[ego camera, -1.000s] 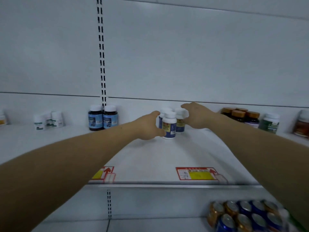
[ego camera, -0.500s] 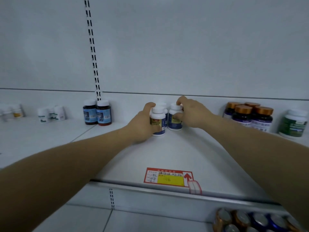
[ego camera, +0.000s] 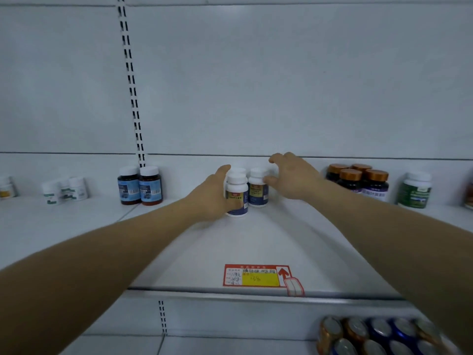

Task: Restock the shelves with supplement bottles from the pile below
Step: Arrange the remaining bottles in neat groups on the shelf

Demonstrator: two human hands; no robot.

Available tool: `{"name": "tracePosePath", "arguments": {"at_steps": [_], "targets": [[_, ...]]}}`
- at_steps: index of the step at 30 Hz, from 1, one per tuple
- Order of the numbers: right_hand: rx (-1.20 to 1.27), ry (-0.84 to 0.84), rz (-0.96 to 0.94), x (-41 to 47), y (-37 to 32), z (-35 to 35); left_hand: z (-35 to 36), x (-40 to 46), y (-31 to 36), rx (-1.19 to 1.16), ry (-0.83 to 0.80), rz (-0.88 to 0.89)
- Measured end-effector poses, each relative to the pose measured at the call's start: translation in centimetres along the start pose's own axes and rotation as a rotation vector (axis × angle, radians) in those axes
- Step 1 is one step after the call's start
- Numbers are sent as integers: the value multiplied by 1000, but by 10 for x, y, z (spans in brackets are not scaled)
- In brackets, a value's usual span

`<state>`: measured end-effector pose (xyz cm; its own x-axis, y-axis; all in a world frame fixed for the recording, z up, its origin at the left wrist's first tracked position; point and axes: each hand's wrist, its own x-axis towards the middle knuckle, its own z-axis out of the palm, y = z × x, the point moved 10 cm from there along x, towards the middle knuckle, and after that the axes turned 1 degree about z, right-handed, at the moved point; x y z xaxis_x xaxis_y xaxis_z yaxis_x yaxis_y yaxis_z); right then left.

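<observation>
Cans: a cluster of drink cans (ego camera: 378,336) sits on the lower shelf at bottom right, no part of this step.
Price tag: a red and yellow price tag (ego camera: 258,275) lies at the front lip of the shelf (ego camera: 256,242), in line with the bottles behind it.
Left hand: the left hand (ego camera: 212,198) grips the front white-capped supplement bottle (ego camera: 237,194), thumb over the cap side and fingers curled round the label.
Right hand: the right hand (ego camera: 291,179) is beside the second supplement bottle (ego camera: 258,188), fingers spread and relaxed; whether a fingertip touches the cap I cannot tell.
Task bottles: three white-capped bottles stand upright, close together, mid-shelf toward the back; the third bottle (ego camera: 238,171) is mostly hidden.
Advice: judged from this, the front bottle should go down flat, label outward, square with its neighbour, before the grip loosens; steady the neighbours so nothing tips.
Far row: dark blue-labelled bottles (ego camera: 139,185) to the left, orange-capped jars (ego camera: 358,180) and a green-labelled jar (ego camera: 414,188) to the right, against the back panel.
</observation>
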<state>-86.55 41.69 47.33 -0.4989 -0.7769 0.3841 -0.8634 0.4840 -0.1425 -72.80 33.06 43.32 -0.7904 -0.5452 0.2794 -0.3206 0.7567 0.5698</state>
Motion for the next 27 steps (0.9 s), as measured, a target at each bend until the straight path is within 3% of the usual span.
{"name": "tracePosePath", "arguments": {"at_steps": [8, 15, 21, 27], "targets": [[-162, 18, 208, -42, 81, -80, -2, -10, 77, 58, -28, 194], [-115, -74, 316, -86, 142, -84, 63, -11, 126, 0, -172, 182], [-88, -136, 217, -86, 177, -68, 113, 17, 153, -54, -198, 75], [19, -227, 33, -64, 199, -48, 147, 44, 180, -254, -154, -23]]}}
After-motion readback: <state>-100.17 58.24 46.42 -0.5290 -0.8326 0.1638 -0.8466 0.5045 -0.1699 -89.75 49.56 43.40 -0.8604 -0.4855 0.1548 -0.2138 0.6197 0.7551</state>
